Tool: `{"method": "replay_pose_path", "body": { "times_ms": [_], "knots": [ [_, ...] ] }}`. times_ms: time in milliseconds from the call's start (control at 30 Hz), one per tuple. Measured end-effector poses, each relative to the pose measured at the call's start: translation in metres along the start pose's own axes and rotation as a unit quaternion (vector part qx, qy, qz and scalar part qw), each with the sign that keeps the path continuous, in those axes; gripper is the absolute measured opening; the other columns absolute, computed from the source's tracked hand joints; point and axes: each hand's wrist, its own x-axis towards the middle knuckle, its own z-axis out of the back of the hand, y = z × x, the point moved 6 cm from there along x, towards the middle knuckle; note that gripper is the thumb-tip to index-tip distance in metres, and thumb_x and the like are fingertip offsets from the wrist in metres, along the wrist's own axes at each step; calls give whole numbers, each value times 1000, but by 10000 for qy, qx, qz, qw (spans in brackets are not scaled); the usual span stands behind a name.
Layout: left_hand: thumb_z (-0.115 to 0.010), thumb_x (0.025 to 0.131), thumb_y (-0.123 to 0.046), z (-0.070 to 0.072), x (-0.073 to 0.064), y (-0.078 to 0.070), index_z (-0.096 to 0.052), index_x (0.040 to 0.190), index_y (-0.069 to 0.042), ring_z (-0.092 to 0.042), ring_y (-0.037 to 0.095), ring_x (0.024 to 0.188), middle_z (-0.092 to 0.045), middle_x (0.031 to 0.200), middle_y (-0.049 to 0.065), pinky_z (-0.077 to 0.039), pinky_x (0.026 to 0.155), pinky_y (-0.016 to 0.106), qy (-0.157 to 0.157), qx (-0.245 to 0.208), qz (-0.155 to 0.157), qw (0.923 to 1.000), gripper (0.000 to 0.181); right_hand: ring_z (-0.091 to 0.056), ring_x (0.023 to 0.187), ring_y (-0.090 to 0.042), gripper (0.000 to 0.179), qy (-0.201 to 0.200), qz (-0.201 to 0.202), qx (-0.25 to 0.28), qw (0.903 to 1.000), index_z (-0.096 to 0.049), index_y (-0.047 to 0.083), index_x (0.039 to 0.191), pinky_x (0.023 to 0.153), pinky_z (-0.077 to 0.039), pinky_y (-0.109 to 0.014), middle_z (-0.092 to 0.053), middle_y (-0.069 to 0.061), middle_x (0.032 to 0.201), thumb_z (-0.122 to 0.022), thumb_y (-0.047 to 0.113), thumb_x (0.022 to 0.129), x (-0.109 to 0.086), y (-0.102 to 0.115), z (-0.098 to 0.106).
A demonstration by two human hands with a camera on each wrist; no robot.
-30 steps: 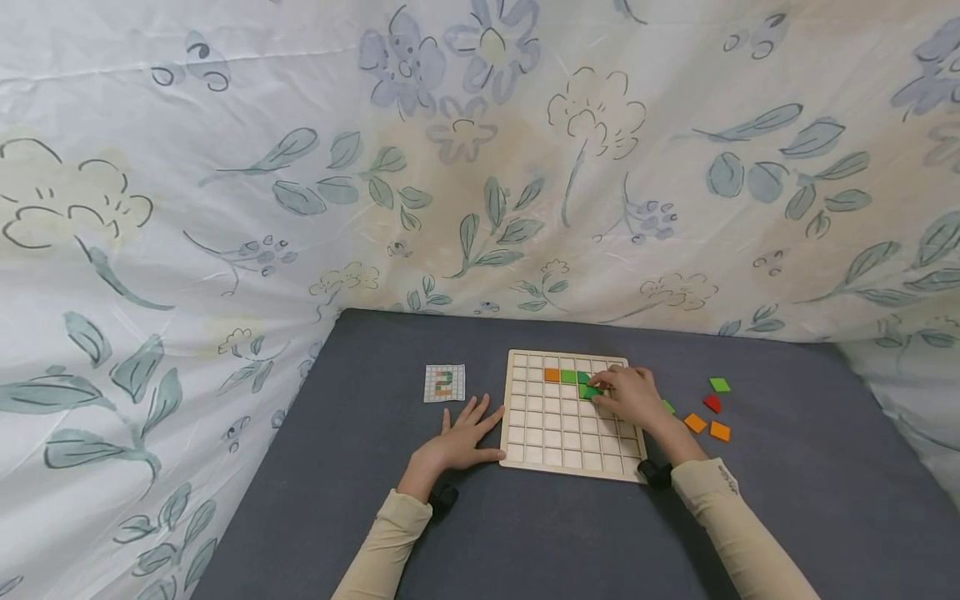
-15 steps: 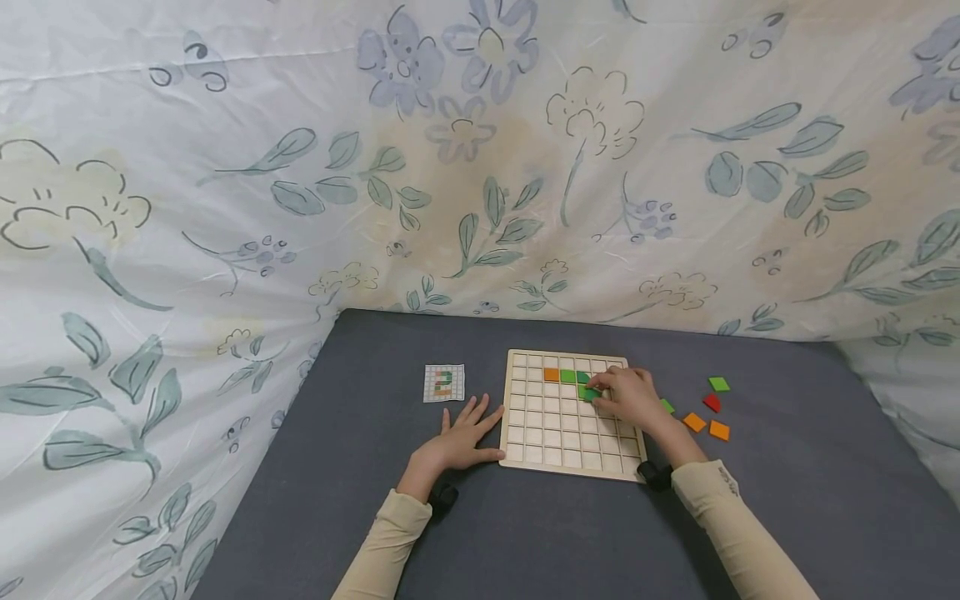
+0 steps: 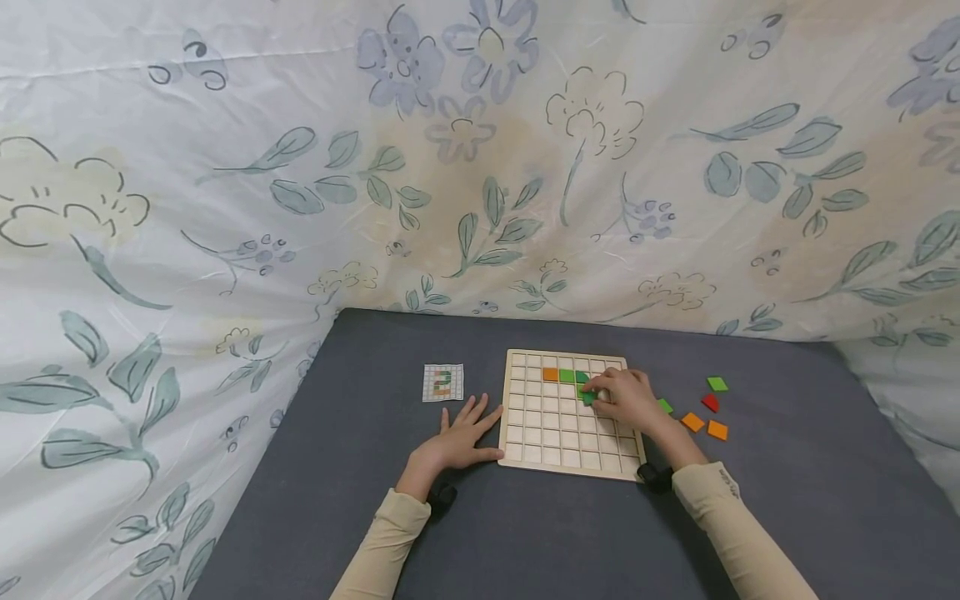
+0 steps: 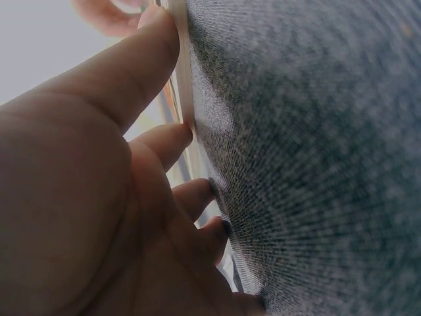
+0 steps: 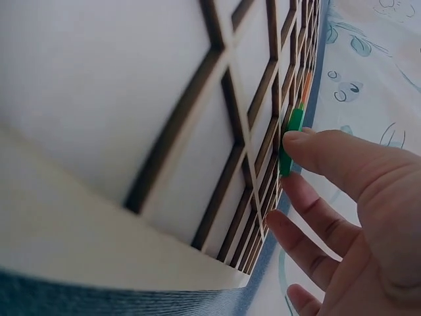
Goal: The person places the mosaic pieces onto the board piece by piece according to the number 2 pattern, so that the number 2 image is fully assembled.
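My right hand (image 3: 628, 398) is over the upper right of a wooden grid board (image 3: 536, 454), pinching a dark green tile (image 5: 292, 141) between thumb and forefinger, close over the cells. In the head view the fingers partly hide that tile. Set in one row of the board are an orange tile (image 3: 551, 375), a light green tile (image 3: 567, 376) and a dark green tile (image 3: 582, 377). My left hand (image 3: 457, 442) rests flat with fingers spread on the table at the board's left side. Its thumb and forefinger touch the board's edge (image 4: 184, 72).
A small card with a printed coloured grid pattern (image 3: 443, 383) lies left of the board. Right of the board are loose tiles: a light green one (image 3: 717, 384), a red one (image 3: 710, 403), orange ones (image 3: 692, 422) and a part-hidden green one (image 3: 665, 406). Patterned cloth (image 3: 480, 167) hangs behind the dark table.
The right hand has shifted slightly left, and the dark green tile in its fingers has moved slightly toward the near side of the board. The left hand stays at the board's edge.
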Motion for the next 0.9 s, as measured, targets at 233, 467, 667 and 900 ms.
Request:
{"method": "replay_pose_path", "body": {
  "times_ms": [233, 467, 667, 900],
  "knots": [
    [-54, 90, -45, 1, 0, 2, -19, 150, -19, 3, 32, 143, -3, 156, 11, 6, 106, 66, -5, 30, -25, 10000, 74, -53, 88, -22, 23, 9, 111, 68, 9999, -70, 20, 106, 96, -21, -64, -59, -3, 100, -65, 12, 85, -2, 5, 1],
    [-54, 90, -46, 1, 2, 4, -19, 150, -20, 3, 31, 143, -3, 156, 10, 6, 106, 66, -21, 24, -26, 10000, 74, -53, 89, -25, 26, -99, 133, 255, 9995, -68, 17, 110, 97, -19, -63, -59, -6, 104, -67, 12, 84, -2, 4, 1],
    [-54, 90, -46, 1, 1, 4, -19, 150, -20, 3, 31, 143, -3, 156, 10, 6, 106, 65, -27, 54, -18, 10000, 75, -53, 99, -30, 26, -250, 20, 232, 9994, -68, 16, 110, 96, -19, -63, -59, -9, 110, -67, 13, 84, -3, 0, 2],
    [-54, 91, -45, 1, 1, 1, -19, 150, -19, 3, 31, 143, -3, 156, 11, 7, 106, 65, 7, 0, -18, 10000, 74, -53, 100, -30, 18, -229, -162, 261, 9993, -69, 16, 102, 96, -20, -63, -59, -6, 107, -68, 15, 84, -5, -3, 5]
  ]
}}
